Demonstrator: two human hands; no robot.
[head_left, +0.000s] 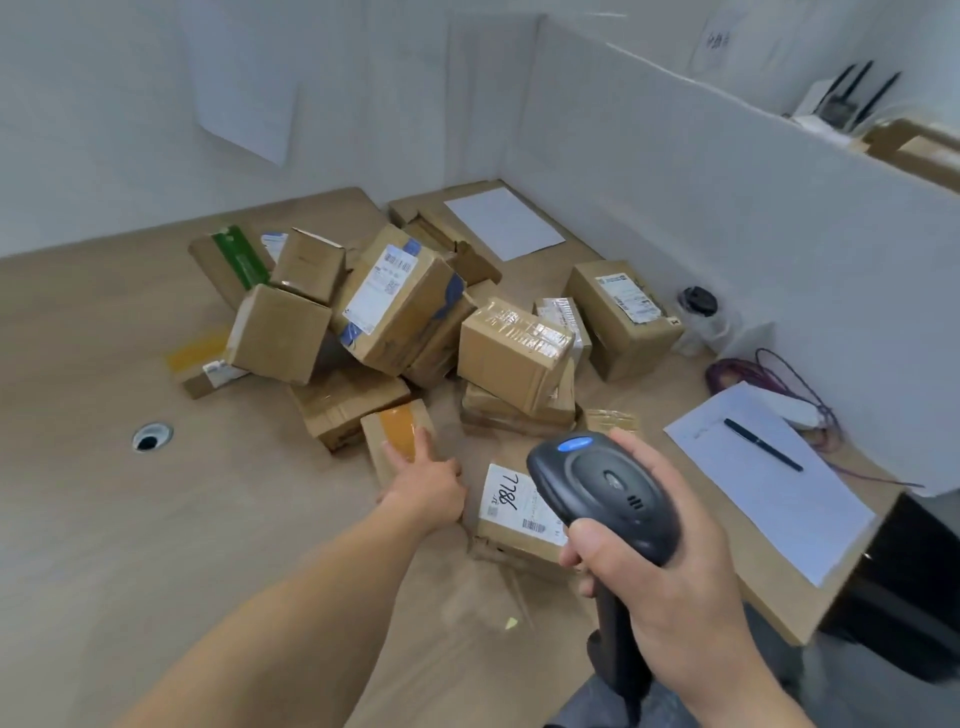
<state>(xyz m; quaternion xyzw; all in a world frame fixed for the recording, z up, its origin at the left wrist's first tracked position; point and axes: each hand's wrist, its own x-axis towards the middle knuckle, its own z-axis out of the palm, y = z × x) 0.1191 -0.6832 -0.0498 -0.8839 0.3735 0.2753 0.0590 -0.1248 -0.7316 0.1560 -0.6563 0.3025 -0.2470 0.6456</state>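
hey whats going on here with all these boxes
A person seems to be scanning parcels at a table. The right hand grips a black barcode scanner, close to a labelled box with handwritten numbers. The left hand reaches forward and rests its fingers on a small box with orange tape, at the near edge of a loose pile of cardboard boxes. A sheet of paper with a pen lies to the right.

- I classify this site as a parcel-handling office, a mailroom-type station.
- Cardboard parcels lie piled on a tan desk; several carry printed shipping labels.
- A handheld barcode scanner is held over the desk.
- A paper sheet with a pen lies at the right end.
- White partition panels enclose the desk; a router with antennas stands behind them.
- A cable grommet sits in the desktop.
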